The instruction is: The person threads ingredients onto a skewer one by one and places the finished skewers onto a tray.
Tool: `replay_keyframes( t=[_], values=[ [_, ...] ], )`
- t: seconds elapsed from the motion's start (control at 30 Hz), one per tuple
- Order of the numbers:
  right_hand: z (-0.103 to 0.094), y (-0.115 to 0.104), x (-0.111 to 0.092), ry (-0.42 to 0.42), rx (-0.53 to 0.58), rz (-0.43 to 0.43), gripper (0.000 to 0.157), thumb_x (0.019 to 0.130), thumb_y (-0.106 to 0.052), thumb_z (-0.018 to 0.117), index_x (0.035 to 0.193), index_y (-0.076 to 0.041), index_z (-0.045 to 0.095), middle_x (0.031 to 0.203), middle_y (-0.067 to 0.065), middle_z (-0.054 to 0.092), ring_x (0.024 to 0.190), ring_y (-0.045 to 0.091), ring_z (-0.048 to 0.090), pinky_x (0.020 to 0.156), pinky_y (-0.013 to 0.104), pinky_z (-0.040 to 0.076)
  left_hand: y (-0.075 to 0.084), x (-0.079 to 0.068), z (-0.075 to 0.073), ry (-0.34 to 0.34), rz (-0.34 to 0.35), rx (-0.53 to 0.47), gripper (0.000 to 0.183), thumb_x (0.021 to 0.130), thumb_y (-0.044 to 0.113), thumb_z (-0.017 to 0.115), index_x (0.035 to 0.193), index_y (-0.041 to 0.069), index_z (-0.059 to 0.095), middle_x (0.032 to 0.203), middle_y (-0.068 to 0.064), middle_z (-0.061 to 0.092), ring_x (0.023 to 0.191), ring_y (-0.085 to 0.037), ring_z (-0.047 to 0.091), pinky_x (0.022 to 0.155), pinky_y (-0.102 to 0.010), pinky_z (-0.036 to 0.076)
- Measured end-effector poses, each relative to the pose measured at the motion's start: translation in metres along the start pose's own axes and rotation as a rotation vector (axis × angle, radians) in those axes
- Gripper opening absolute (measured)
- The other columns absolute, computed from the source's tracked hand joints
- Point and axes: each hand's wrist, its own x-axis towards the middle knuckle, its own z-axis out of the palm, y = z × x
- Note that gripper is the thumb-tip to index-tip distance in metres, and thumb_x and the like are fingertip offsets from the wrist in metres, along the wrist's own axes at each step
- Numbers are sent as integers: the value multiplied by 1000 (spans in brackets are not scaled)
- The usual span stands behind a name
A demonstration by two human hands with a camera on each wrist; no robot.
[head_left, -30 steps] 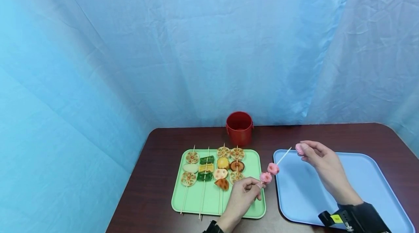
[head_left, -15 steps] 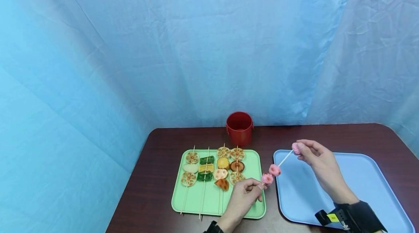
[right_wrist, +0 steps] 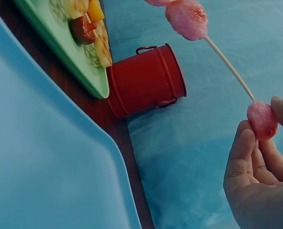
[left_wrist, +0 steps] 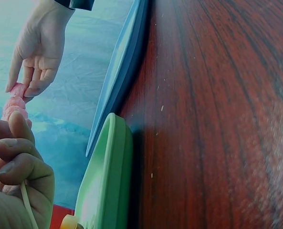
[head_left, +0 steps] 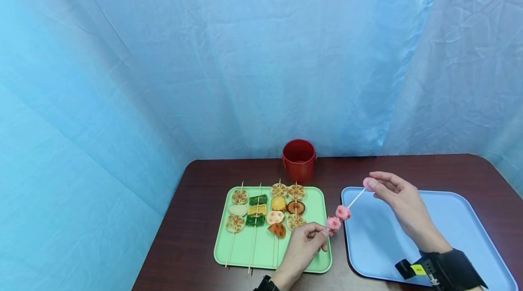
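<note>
My left hand (head_left: pixel 301 249) grips the lower part of a thin wooden skewer (right_wrist: pixel 230 68), which slants up to the right. Two pink, ball-like food pieces (head_left: pixel 342 212) with browned red marks sit on it just beyond my left fingers. At its upper tip, my right hand (head_left: pixel 402 207) pinches another pink piece (right_wrist: pixel 262 120) between thumb and fingers. The tip meets that piece; how deep it goes in is hidden. In the left wrist view, the skewer's lower end comes out below the curled left fingers.
Below the left hand lies a green tray (head_left: pixel 222 252) bearing several skewers of lotus root, mushroom and other pieces. A blue tray (head_left: pixel 408 254) lies under the right hand. Behind the green tray stands a red bucket (head_left: pixel 299 168) on the dark wooden table (head_left: pixel 175 245).
My right hand has moved slightly left, bringing its pink piece from apart to touching the skewer's tip. The left hand and skewer have shifted very little.
</note>
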Motion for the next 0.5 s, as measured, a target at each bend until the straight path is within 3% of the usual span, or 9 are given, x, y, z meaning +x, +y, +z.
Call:
replay_keyframes(
  t=[0.3, 0.5],
  values=[
    [3, 0, 0, -43, 13, 62, 60, 91, -44, 61, 133, -4, 52, 111, -3, 68, 98, 9, 61, 77, 17, 50, 0, 0, 0, 16, -5, 19, 17, 88, 20, 64, 88, 6, 74, 57, 5, 57, 47, 1, 41, 43, -15, 25],
    [5, 0, -2, -88, 193, 110, 54, 91, -37, 63, 131, -2, 52, 108, -5, 68, 100, 10, 62, 79, 17, 50, 1, 0, 2, 42, -11, 12, 18, 88, 21, 65, 87, 6, 75, 56, 5, 57, 46, 0, 42, 43, -15, 24]
  ],
)
